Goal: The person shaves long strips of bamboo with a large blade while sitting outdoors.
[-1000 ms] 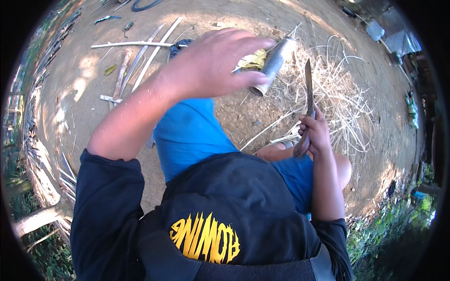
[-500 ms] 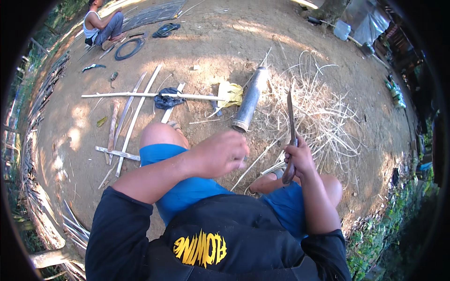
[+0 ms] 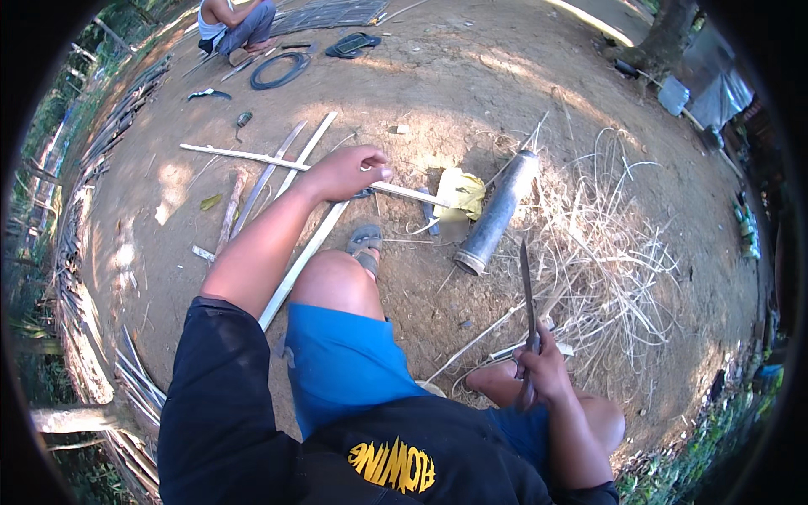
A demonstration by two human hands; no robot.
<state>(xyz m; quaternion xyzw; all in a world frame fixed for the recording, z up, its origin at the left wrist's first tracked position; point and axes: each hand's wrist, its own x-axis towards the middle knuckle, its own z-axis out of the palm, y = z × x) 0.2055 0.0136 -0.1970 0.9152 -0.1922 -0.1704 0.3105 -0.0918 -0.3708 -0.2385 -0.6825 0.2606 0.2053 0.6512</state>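
My right hand (image 3: 544, 368) is closed round the brown handle of a long-bladed knife (image 3: 528, 290), its blade pointing away from me. Stretched forward and to the left, my left hand (image 3: 347, 172) has its fingers curled; whatever is inside them is hidden. Beneath that hand a thin pale stick (image 3: 404, 192) runs across, and a little of a dark plastic bag (image 3: 364, 194) shows under the wrist. A pale flat strip (image 3: 305, 263) lies on the ground from there toward my knee. Just right of the stick's end are a yellow plastic bag (image 3: 461, 192) and a dark grey tube (image 3: 502, 210).
A tangled heap of thin shavings (image 3: 602, 252) spreads right of the tube. Farther off lie a coiled black hose (image 3: 279, 71) and a dark sandal (image 3: 353, 45). Another person (image 3: 238, 25) sits at the far left. More slats (image 3: 268, 172) lie at left.
My left hand has moved forward and left, from in front of my body to above the stick and dark bag. The knife stays in my right hand. The view has shifted.
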